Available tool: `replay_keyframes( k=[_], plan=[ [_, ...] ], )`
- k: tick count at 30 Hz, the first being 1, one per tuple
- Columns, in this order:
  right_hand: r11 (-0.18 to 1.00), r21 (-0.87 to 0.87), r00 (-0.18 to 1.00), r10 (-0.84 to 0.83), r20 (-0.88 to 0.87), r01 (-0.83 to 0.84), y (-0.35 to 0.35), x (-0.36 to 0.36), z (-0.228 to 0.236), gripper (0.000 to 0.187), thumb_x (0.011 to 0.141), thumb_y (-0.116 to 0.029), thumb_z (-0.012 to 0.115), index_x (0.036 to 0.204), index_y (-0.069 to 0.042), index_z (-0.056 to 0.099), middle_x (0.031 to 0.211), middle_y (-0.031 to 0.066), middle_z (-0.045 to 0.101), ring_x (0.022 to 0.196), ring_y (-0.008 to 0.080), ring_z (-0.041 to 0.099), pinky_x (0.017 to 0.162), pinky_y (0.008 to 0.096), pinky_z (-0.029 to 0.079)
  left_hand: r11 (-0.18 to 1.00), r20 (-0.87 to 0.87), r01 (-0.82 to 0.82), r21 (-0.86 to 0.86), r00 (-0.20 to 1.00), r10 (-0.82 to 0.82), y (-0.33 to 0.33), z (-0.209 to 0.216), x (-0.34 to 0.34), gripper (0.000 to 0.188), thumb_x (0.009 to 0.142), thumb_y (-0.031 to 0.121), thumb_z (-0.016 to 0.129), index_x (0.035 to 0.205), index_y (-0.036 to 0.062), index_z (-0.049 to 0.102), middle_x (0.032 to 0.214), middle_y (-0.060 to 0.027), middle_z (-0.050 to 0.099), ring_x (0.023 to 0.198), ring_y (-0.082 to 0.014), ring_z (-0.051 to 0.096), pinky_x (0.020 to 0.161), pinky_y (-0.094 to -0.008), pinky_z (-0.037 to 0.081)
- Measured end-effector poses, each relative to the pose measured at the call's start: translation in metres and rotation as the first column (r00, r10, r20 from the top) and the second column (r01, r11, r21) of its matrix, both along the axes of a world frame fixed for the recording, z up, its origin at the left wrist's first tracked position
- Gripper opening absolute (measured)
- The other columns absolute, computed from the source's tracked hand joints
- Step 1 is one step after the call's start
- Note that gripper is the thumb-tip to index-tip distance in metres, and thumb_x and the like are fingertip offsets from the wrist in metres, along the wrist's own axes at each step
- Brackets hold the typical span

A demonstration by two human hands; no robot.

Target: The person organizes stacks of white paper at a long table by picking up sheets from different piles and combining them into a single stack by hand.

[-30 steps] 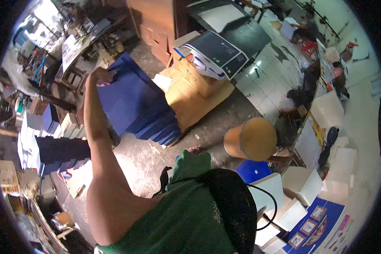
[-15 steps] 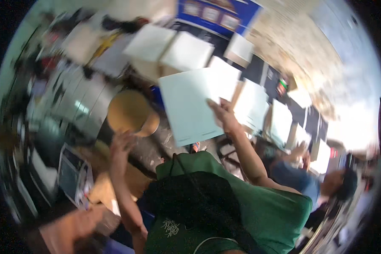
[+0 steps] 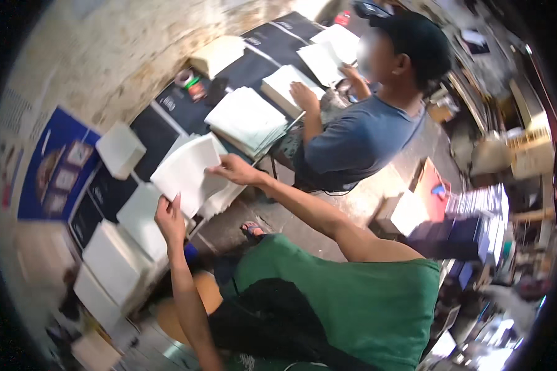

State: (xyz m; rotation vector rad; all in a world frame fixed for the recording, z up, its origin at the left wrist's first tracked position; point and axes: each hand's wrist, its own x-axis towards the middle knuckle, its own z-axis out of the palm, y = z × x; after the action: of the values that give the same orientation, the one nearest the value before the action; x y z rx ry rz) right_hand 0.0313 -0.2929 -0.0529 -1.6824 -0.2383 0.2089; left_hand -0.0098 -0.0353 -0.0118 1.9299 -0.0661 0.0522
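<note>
A slightly curved, thin sheaf of white paper sheets (image 3: pixel 189 172) is held up between my two hands, over a long table lined with paper stacks. My right hand (image 3: pixel 236 170) pinches the sheaf's right edge, thumb on top. At the lower left corner, my left hand (image 3: pixel 169 219) grips the paper with its thumb pointing up; part of its fingers is hidden. Close to the right of the sheaf lies a fanned pile of paper (image 3: pixel 246 119). A thick paper stack (image 3: pixel 143 216) sits just left of my left hand.
A co-worker in a blue shirt (image 3: pixel 359 145) stands at the table's right, hands on a paper stack (image 3: pixel 288 86). More stacks (image 3: pixel 114 256) line the table at left. Tape rolls (image 3: pixel 190 83) lie near the wall. A round stool (image 3: pixel 207 290) is below my left forearm.
My view has swung toward the right, bringing the co-worker closer to the middle. Earlier only my right hand held the paper and my left hung open; now both hold it.
</note>
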Motion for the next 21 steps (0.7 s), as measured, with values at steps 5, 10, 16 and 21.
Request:
replay_keyframes(
  k=[5, 10, 16, 21],
  plan=[
    [0.992, -0.017, 0.992, -0.124, 0.006, 0.124, 0.005, -0.002, -0.021, 0.05, 0.098, -0.04, 0.063, 0.132, -0.003, 0.06, 0.124, 0.0165, 0.065, 0.118, 0.0245, 0.06, 0.102, 0.0407, 0.045, 0.98, 0.066, 0.057, 0.188, 0.995, -0.07, 0.0, -0.036, 0.03, 0.03, 0.102, 0.016, 0.057, 0.121, -0.0069, 0.058, 0.113, -0.0225, 0.067, 0.105, -0.033, 0.063, 0.093, -0.0401, 0.048],
    [0.959, -0.046, 0.959, -0.275, 0.063, 0.278, 0.03, -0.012, -0.048, 0.071, 0.09, -0.032, 0.073, 0.149, -0.007, 0.041, 0.15, 0.0176, 0.044, 0.142, 0.0299, 0.039, 0.115, 0.0421, 0.035, 0.974, 0.166, 0.089, 0.21, 0.978, -0.125, 0.014, -0.061, 0.027, 0.05, 0.101, 0.019, 0.058, 0.141, -0.0082, 0.046, 0.136, -0.0283, 0.055, 0.131, -0.0391, 0.05, 0.11, -0.0443, 0.039],
    [0.938, 0.014, 0.934, -0.344, -0.095, 0.347, 0.053, -0.001, -0.048, 0.062, 0.091, -0.02, 0.071, 0.143, -0.006, 0.043, 0.144, 0.0138, 0.05, 0.136, 0.0254, 0.045, 0.117, 0.043, 0.033, 0.983, 0.059, 0.172, -0.068, 0.984, -0.168, 0.006, -0.072, 0.05, 0.042, 0.102, 0.021, 0.059, 0.13, -0.0096, 0.054, 0.128, -0.0271, 0.06, 0.12, -0.0384, 0.058, 0.102, -0.0446, 0.045],
    [0.909, 0.067, 0.907, -0.401, -0.132, 0.411, 0.046, -0.005, -0.015, 0.044, 0.094, -0.022, 0.068, 0.131, -0.005, 0.053, 0.133, 0.0102, 0.057, 0.128, 0.022, 0.052, 0.111, 0.0404, 0.038, 0.972, -0.024, 0.23, 0.04, 0.973, -0.229, -0.002, -0.03, 0.051, 0.04, 0.102, 0.021, 0.057, 0.128, -0.0098, 0.054, 0.126, -0.0265, 0.06, 0.116, -0.0392, 0.059, 0.097, -0.0444, 0.047]
  ],
)
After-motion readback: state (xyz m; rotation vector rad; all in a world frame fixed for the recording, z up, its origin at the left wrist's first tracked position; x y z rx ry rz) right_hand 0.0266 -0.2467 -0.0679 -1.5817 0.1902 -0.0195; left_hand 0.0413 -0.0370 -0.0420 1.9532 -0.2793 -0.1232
